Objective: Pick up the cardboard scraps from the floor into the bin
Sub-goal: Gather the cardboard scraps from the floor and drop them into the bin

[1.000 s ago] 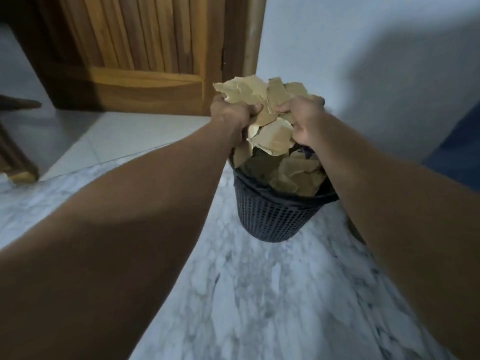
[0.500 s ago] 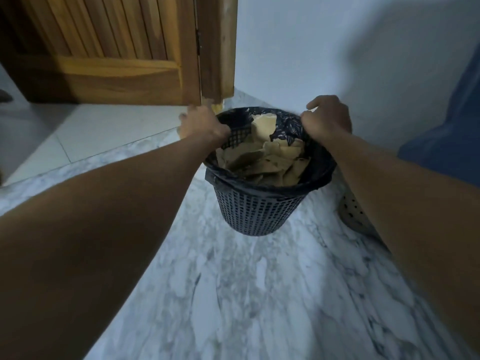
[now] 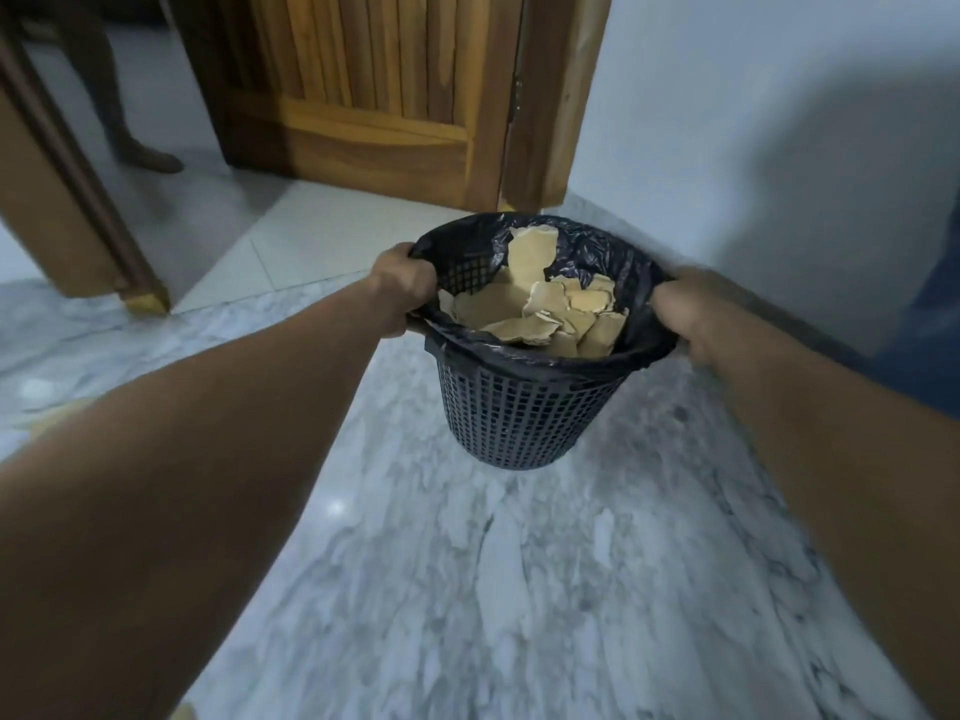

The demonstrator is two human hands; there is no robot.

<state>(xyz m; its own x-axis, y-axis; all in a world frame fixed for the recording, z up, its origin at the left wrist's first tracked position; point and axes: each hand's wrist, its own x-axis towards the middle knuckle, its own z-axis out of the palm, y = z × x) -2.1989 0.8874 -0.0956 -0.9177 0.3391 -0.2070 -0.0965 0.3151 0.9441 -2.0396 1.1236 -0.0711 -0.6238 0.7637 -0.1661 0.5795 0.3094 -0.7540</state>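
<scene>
**While both hands grip the bin, the scraps lie inside**

Since the scraps [image 3: 540, 309] are torn cardboard, they should handle light and fairly stiff, with ragged edges that catch on each other. A loose handful pinched from the sides ought to carry well, though small bits may slip out. They lie heaped in the bin [image 3: 519, 418], with one tall piece leaning against the far side of the black liner [image 3: 587, 252]. The bin is dark mesh plastic, light I'd judge even filled like this, and the rim is the place to hold it.

That is where the hands are, well apart on opposite sides. The left hand [image 3: 402, 285] has its fingers curled over rim and liner. The right hand [image 3: 685, 314] is blurred, but it looks clamped on the rim too.

Whether the bin rests on the marble floor [image 3: 467, 563] or hangs just above it, I cannot tell. A tan smear [image 3: 52, 415] at the floor's left edge may be one more scrap, but it is too blurred to say. Behind stand a wooden door [image 3: 374, 96] and a pale wall [image 3: 753, 122]. Someone's bare foot [image 3: 148, 159] shows past the doorway.
</scene>
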